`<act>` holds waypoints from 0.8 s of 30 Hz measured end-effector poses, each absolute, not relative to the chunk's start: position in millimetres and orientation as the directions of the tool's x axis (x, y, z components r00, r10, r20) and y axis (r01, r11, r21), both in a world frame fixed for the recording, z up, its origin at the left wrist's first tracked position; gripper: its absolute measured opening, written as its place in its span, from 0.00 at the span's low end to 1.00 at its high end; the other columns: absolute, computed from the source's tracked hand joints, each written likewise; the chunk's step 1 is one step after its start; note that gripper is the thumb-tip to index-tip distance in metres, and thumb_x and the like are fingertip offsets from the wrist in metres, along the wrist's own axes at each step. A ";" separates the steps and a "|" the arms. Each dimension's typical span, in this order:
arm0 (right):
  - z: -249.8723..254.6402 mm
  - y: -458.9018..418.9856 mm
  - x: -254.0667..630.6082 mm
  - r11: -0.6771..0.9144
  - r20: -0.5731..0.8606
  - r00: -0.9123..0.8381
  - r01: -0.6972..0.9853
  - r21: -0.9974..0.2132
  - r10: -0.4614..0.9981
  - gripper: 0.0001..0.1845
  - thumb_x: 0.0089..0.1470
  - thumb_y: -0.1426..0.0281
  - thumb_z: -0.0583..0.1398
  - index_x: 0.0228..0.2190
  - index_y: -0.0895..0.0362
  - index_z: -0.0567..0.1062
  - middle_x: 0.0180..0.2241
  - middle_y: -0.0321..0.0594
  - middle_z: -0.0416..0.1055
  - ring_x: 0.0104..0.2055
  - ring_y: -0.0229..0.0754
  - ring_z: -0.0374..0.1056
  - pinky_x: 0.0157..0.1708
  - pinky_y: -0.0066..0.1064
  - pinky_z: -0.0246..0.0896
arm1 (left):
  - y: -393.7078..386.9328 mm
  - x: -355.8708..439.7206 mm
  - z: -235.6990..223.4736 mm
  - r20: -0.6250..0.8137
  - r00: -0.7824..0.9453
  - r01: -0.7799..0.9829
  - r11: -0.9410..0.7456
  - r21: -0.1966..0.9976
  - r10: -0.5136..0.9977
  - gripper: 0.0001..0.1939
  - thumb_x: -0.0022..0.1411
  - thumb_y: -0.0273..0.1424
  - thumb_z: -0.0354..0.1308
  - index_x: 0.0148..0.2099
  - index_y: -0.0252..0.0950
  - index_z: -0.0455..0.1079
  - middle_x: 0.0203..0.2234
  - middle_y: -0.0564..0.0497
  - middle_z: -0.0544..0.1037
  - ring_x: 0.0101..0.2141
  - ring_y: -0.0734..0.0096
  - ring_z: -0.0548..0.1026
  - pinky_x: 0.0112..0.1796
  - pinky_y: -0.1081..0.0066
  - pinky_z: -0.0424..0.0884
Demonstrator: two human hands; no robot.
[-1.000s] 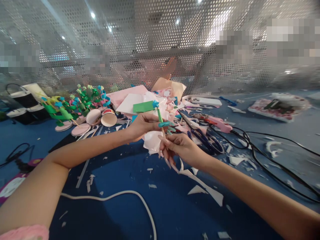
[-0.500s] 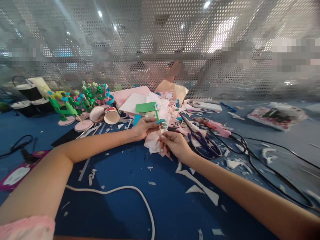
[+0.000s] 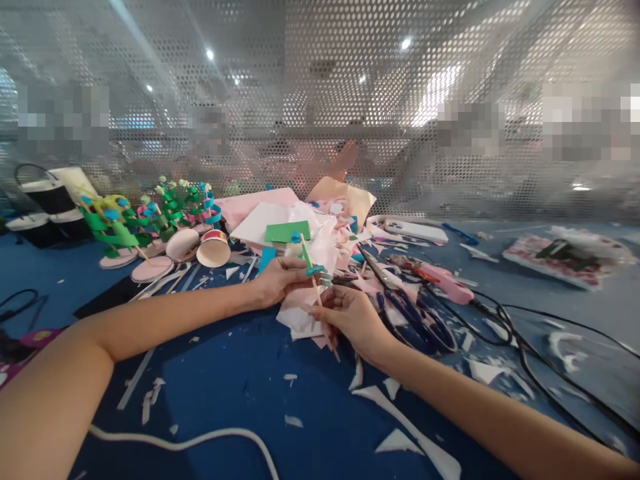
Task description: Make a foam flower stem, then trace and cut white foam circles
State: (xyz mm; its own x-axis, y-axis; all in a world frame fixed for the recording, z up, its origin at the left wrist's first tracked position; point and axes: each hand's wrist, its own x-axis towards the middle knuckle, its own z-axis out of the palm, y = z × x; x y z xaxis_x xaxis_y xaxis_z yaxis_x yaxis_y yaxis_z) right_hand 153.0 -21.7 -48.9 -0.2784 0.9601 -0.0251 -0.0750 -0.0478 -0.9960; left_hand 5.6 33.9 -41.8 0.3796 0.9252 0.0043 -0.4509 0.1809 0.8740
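A thin wooden stick [image 3: 314,283] wrapped with green paper and topped by a small blue piece is held upright between both hands above the blue table [image 3: 240,400]. My left hand [image 3: 280,280] pinches the teal paper strip [image 3: 316,271] curling around the stick's middle. My right hand [image 3: 350,317] is closed on the stick's lower end. Behind them lies a heap of pink and white paper [image 3: 310,240] with a green sheet [image 3: 287,231] on it.
Finished green and blue paper trees on pink discs [image 3: 135,227] and paper cups [image 3: 213,248] stand at the left. Blue scissors [image 3: 420,320], a pink glue gun [image 3: 440,277] with black cables [image 3: 540,353], a white cord [image 3: 200,437] and paper scraps surround the hands. A perforated screen [image 3: 320,100] rises behind.
The view has shifted, and both hands with the stick sit slightly lower and closer. The stick tilts a little more to the left.
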 end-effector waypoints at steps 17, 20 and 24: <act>-44.2 -22.6 154.9 -0.014 -0.013 -0.384 0.000 -1.000 0.923 0.22 0.38 0.53 0.64 0.22 0.59 0.68 0.14 0.29 0.66 0.08 0.29 0.58 0.06 0.21 0.52 | 36.0 6.4 -42.2 0.026 0.439 -0.419 0.179 0.890 0.898 0.17 0.25 0.31 0.74 0.24 0.34 0.76 0.19 0.54 0.78 0.23 0.77 0.76 0.31 0.76 0.72; -44.4 -23.5 153.3 -0.034 -0.032 -0.300 -0.002 -0.999 0.953 0.23 0.29 0.56 0.69 0.22 0.59 0.67 0.13 0.29 0.66 0.09 0.31 0.59 0.07 0.22 0.55 | 35.2 6.8 -40.9 0.025 0.416 -0.422 0.169 0.891 0.909 0.17 0.24 0.30 0.74 0.22 0.33 0.74 0.18 0.55 0.77 0.23 0.77 0.76 0.31 0.75 0.72; -45.4 -22.4 154.0 -0.045 -0.059 -0.300 0.052 -0.998 0.952 0.23 0.33 0.53 0.66 0.18 0.59 0.68 0.13 0.34 0.68 0.09 0.31 0.59 0.08 0.22 0.55 | 34.4 6.7 -41.2 0.020 0.406 -0.392 0.154 0.907 0.914 0.18 0.24 0.30 0.74 0.21 0.31 0.73 0.18 0.54 0.77 0.23 0.76 0.76 0.31 0.74 0.72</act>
